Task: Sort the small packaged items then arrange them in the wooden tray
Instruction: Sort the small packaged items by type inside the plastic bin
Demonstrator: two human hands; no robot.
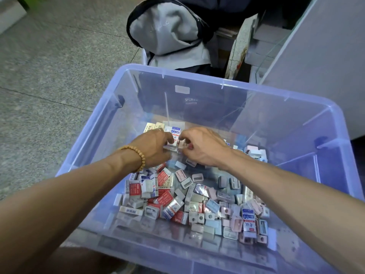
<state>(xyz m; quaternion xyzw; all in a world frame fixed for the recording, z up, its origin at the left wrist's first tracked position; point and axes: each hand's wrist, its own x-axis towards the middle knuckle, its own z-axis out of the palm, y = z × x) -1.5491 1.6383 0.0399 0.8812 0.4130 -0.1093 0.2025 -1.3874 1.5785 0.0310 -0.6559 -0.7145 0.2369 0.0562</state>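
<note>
A heap of small packaged items (177,198), red, blue, pink and grey, covers the floor of a clear blue plastic bin (94,123). Both my hands reach deep into the bin and meet near its far side. My left hand (156,147), with a bead bracelet on the wrist, grips a few small white packets stacked together. My right hand (199,147) pinches a small pinkish packet (180,144) right against that stack. A row of packets (167,127) lies flat just beyond my fingers, on what looks like a brown surface. No wooden tray is plainly visible.
The bin stands on a speckled grey floor (49,76). Behind it lies a grey and dark backpack (169,30). A white cabinet with a glass panel (308,56) rises at the right.
</note>
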